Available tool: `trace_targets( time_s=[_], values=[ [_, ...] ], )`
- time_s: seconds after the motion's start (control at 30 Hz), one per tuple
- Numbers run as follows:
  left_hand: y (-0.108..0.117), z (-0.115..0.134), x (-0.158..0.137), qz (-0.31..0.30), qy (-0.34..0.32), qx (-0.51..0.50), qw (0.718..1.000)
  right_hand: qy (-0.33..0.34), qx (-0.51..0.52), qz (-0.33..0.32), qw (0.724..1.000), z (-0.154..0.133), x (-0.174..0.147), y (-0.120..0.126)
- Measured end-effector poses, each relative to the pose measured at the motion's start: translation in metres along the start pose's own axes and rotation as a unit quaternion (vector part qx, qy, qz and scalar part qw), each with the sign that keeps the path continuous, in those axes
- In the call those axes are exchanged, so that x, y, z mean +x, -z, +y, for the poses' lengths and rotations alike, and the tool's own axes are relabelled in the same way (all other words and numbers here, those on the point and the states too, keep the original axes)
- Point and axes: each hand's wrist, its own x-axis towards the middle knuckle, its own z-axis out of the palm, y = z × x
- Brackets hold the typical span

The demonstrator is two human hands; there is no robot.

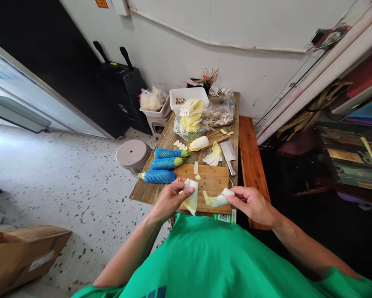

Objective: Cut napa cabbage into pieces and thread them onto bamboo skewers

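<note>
My left hand (175, 194) pinches a pale napa cabbage leaf piece (191, 198) over the near left part of the wooden cutting board (215, 180). In my right hand (250, 201) is another cabbage leaf piece (216, 200), held by its white end, its yellowish frilly end pointing left. A small cabbage strip (196, 169) lies on the board between and beyond my hands. Past the board's far edge rest several loose cabbage leaves (214, 155) and a small cabbage heart (199, 143). A cleaver (228, 154) lies to their right, handle toward me.
Zucchini in blue netting (159, 176) lie along the table's left side. Behind stand stacked cabbage leaves (191, 116), a white tub (175, 94) and a bag of skewered food (221, 111). A round stool (133, 154) is at left, a wooden bench (253, 165) at right.
</note>
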Motion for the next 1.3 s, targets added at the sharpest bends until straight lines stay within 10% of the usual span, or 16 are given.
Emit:
trace_targets(
  time_s=[0.27, 1.3],
  values=[
    [-0.015, 0.005, -0.006, -0.027, 0.150, -0.265, 0.952, -0.012, -0.045, -0.021, 0.999, -0.003, -0.005, 0.006],
    [-0.031, 0.008, -0.001, 0.007, 0.134, -0.175, 0.975, -0.034, -0.050, -0.036, 0.998, 0.001, -0.005, 0.020]
  ],
)
